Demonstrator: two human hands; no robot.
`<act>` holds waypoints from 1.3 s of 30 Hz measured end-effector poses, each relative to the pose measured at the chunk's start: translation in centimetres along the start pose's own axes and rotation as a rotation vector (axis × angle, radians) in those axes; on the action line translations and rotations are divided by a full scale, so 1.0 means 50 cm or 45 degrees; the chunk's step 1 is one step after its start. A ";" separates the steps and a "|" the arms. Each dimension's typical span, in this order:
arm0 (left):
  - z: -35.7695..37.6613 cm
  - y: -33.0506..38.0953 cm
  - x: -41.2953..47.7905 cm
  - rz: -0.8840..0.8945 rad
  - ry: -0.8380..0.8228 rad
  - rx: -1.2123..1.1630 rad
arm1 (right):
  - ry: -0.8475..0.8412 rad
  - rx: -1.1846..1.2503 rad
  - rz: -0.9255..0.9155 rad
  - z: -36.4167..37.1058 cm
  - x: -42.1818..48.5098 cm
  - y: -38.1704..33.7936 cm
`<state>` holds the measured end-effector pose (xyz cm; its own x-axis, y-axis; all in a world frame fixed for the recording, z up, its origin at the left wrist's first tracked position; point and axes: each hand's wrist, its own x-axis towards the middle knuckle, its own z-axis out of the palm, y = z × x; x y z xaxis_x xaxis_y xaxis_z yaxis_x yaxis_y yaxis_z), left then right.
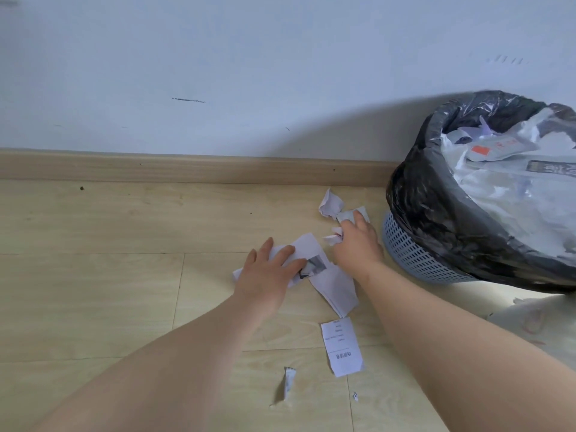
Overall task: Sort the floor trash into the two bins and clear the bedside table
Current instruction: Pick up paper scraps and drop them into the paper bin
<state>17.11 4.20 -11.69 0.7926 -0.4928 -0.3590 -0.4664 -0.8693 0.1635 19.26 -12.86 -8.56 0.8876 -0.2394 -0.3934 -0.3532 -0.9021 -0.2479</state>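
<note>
The left hand (268,271) lay spread on a torn sheet (308,244) while the right hand (357,241) seemingly clutched crumpled paper (345,217) beside the bin (411,249).

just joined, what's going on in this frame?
A person is gathering paper trash off the wood floor, bare-handed. The left grip presses flat on a printed sheet. The right grip curls round crumpled paper beside the blue basket bin, whose black liner is already heaped full. A folded sheet, a printed slip and a small scrap lie loose nearer the camera.
</note>
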 end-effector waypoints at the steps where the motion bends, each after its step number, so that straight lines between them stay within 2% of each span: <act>1: 0.001 0.000 0.001 -0.009 0.009 0.001 | -0.020 -0.014 0.002 0.004 0.001 0.001; 4: 0.003 0.002 0.000 -0.031 0.058 0.004 | -0.063 -0.039 0.010 0.027 -0.018 0.017; 5: 0.007 -0.001 -0.001 -0.003 0.151 0.002 | -0.014 -0.035 0.012 0.039 -0.030 0.024; 7: 0.009 -0.009 0.000 0.052 0.367 0.026 | 0.218 0.000 0.024 0.060 -0.061 0.032; 9: 0.018 -0.017 0.001 0.043 0.433 0.089 | 0.399 0.090 0.080 0.075 -0.096 0.034; 11: 0.023 -0.017 -0.001 0.020 0.457 0.047 | 0.337 0.114 0.106 0.095 -0.132 0.035; 14: 0.031 -0.010 -0.014 -0.027 0.422 0.004 | 0.103 -0.024 0.015 0.126 -0.173 0.037; 19: 0.045 -0.021 -0.038 -0.088 0.473 -0.089 | 0.003 -0.020 -0.063 0.115 -0.163 0.029; 23: 0.033 -0.020 -0.065 -0.189 0.321 -0.145 | -0.073 0.102 -0.069 0.112 -0.156 0.012; 25: 0.038 -0.026 -0.078 -0.236 0.094 -0.194 | -0.015 0.233 -0.042 0.116 -0.158 0.014; 29: 0.036 -0.036 -0.101 -0.310 0.093 -0.450 | 0.181 0.637 0.096 0.084 -0.171 0.025; 34: 0.005 -0.039 -0.121 -0.610 0.218 -1.048 | 0.395 0.827 0.145 0.041 -0.197 0.063; 37: -0.029 -0.028 -0.122 -0.732 0.253 -1.444 | 0.474 0.993 0.190 0.019 -0.204 0.060; 39: -0.066 -0.007 -0.120 -0.767 0.252 -1.604 | 0.449 1.173 0.218 0.000 -0.212 0.039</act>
<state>13.80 7.36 -6.56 0.8321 0.0562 -0.5517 0.5348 -0.3445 0.7716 9.16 -12.08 -4.89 0.7875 -0.5675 -0.2403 -0.4434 -0.2509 -0.8605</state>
